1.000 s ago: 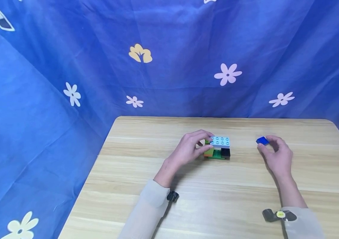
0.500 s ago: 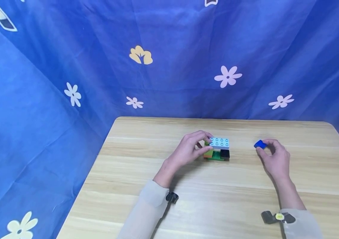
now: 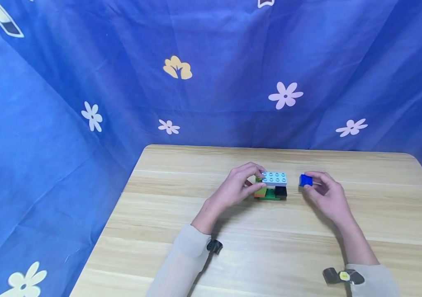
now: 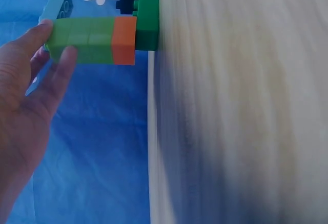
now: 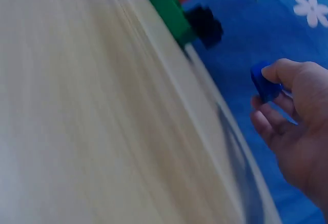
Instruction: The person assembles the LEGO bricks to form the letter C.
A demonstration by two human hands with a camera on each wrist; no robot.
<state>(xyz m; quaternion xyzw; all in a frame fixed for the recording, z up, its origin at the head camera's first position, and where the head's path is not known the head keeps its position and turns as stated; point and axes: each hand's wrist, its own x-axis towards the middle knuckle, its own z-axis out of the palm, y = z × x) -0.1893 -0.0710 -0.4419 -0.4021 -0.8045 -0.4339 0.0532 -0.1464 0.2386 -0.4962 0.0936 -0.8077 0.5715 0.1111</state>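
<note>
A small structure of toy building bricks stands on the table. Its green base brick (image 3: 270, 195) carries a black brick (image 3: 280, 192) at the right end. At the left end an orange brick (image 4: 124, 41) bears a column of light green bricks (image 4: 89, 42), topped by a light blue brick (image 3: 277, 179) that juts right above the black one, with a gap between. My left hand (image 3: 233, 189) grips the light green column near its top. Just right of the structure, my right hand (image 3: 330, 198) pinches a dark blue brick (image 3: 305, 180) between thumb and fingers, above the table and apart from the structure.
The wooden table (image 3: 255, 247) has a rounded far edge close behind the structure. A blue curtain (image 3: 226, 82) with flower prints hangs behind and along the left. Dark bands with devices (image 3: 214, 246) sit on both sleeves.
My right hand has carried the dark blue brick leftward, closer to the structure, and turned it. The left hand stays in place on the structure.
</note>
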